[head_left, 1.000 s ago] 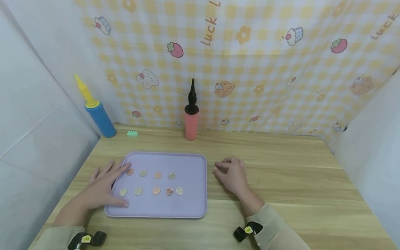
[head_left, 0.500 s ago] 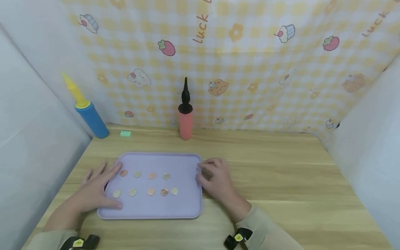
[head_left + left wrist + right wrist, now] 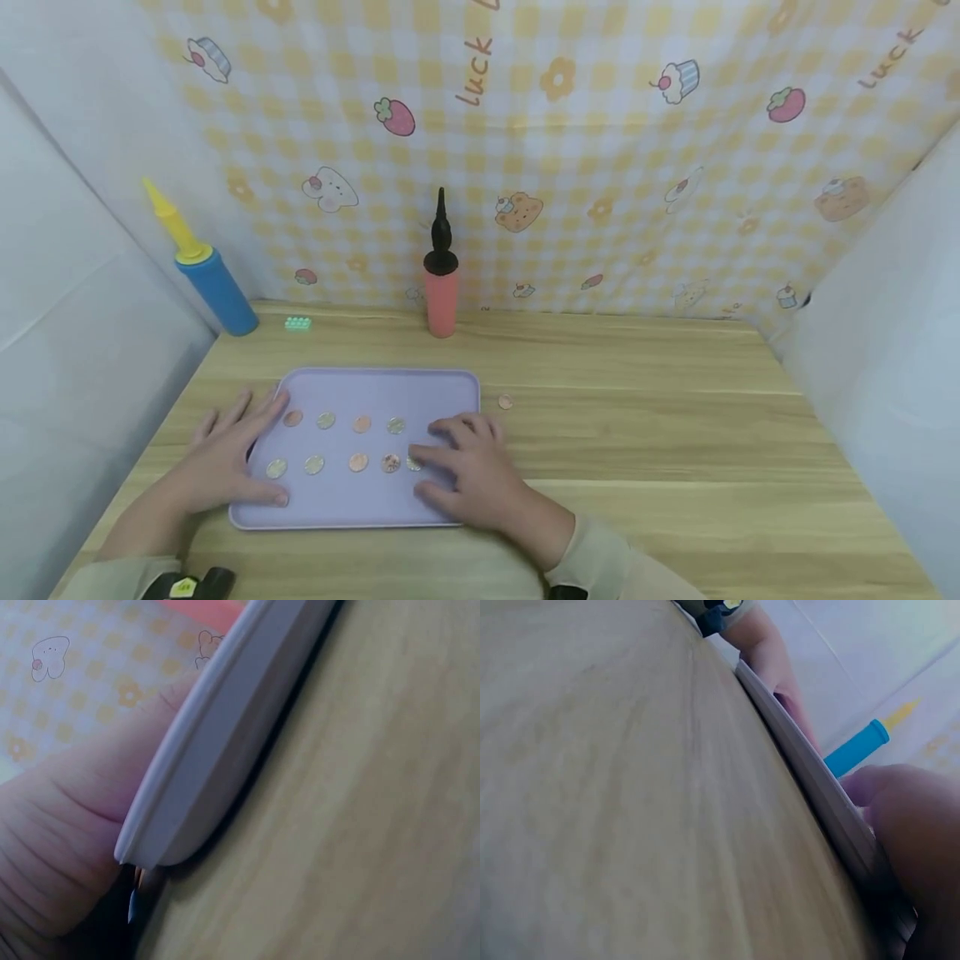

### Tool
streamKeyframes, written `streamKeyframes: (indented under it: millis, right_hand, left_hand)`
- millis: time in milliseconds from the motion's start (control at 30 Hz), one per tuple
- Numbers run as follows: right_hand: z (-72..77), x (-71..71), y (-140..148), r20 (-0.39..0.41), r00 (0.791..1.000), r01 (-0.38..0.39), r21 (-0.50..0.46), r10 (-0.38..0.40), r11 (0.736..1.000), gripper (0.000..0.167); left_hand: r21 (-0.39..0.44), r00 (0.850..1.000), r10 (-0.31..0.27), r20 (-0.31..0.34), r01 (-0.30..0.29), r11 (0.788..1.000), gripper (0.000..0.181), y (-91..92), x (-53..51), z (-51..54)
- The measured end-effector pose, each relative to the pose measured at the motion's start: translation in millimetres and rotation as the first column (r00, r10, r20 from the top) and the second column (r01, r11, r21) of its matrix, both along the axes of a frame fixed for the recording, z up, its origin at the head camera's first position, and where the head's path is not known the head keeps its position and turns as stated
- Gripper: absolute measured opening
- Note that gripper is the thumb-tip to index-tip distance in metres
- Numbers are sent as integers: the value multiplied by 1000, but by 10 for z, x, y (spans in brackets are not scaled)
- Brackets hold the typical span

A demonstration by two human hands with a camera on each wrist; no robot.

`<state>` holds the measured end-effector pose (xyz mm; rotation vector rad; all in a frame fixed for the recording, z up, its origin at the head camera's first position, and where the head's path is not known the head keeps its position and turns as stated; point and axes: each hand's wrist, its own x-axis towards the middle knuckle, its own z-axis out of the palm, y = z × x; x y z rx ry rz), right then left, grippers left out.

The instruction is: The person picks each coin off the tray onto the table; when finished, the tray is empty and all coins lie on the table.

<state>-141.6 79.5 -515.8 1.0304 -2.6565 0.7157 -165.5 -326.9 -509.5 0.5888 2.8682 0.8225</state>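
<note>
On the table lies a lilac tray (image 3: pixel 382 517) holding several copper and silver coins in two rough rows. My left hand (image 3: pixel 217 467) rests spread over the tray's left edge, its thumb on the inside near a silver coin (image 3: pixel 277 468). Over the tray's right part, my right hand (image 3: pixel 472 475) has its fingers loosely spread, one fingertip over the silver coin (image 3: pixel 414 464) at the right end of the lower row, partly hiding it. Whether it touches the coin I cannot tell. A copper coin (image 3: pixel 506 402) sits on the table just right of the tray.
Behind the tray stands a pink hand pump (image 3: pixel 441 304) with a black top. A blue and yellow pump (image 3: pixel 217 287) leans at the back left, beside a small mint-green toy brick (image 3: pixel 297 323). A checked cloth (image 3: pixel 585 167) hangs behind the wooden table (image 3: pixel 675 433).
My right hand let go of the copper coin right of the tray and moved left over the tray to the lower row. The left hand stayed on the tray; the head view shifted slightly.
</note>
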Motion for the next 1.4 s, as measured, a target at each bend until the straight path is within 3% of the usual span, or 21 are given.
streamKeyframes:
  millis: [100,367,933,1067,1300,1400]
  right_hand:
    - [-16,13,-5,32,999,6,44,-7,999,37]
    - [-21,14,-17,87,995,53,-70,-47,996,16]
    - [107,60,-81,264,959,115,-23,-105,993,12]
    - [91,79,-88,234,966,117,-31,-107,993,14]
    - [32,145,-142,20,998,67,-16,-67,998,16]
    - [20,155,-158,-10,999,46,-45,-47,998,15]
  left_hand:
    - [-2,1000,-3,0,3,1000,142,-3,1,-19]
    - [11,1000,-12,-20,12,1000,144,14,33,-19]
    - [14,1000,-12,-17,12,1000,144,13,7,-16]
    - [20,999,-12,-30,13,1000,144,2,11,-41]
    - [23,999,-6,-36,6,1000,145,5,16,-53]
    - [19,1000,-6,-30,7,1000,146,11,11,-35]
